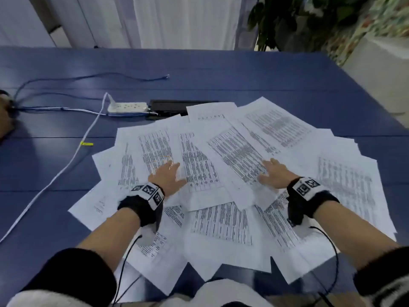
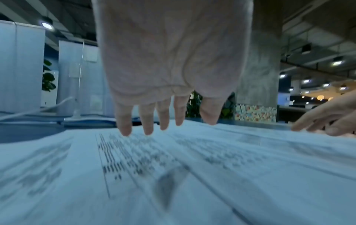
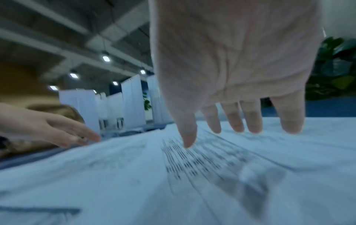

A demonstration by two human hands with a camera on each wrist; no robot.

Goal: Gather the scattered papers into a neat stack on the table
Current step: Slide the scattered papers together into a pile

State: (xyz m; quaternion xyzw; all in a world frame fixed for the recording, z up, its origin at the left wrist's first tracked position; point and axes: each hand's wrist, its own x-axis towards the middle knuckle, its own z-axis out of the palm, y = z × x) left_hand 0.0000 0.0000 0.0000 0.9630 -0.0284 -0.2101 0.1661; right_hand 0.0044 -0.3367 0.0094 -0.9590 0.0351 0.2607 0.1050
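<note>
Several printed white papers (image 1: 221,222) lie fanned and overlapping across the near half of the blue table (image 1: 221,72). My left hand (image 1: 168,176) is spread flat over the sheets at centre left, fingers straight and pointing away. My right hand (image 1: 272,171) is stretched out the same way at centre right. In the left wrist view my left hand (image 2: 165,120) hangs just above the paper (image 2: 134,167), fingertips low over the print. The right wrist view shows my right hand (image 3: 240,129) with fingers straight above a printed sheet (image 3: 192,175). Neither hand holds anything.
A white power strip (image 1: 127,107) with a white cable (image 1: 66,165) lies left of the papers, beside a black cable hatch (image 1: 172,106). Blue cables (image 1: 93,77) run across the far left. A potted plant (image 1: 298,21) stands beyond the far right corner.
</note>
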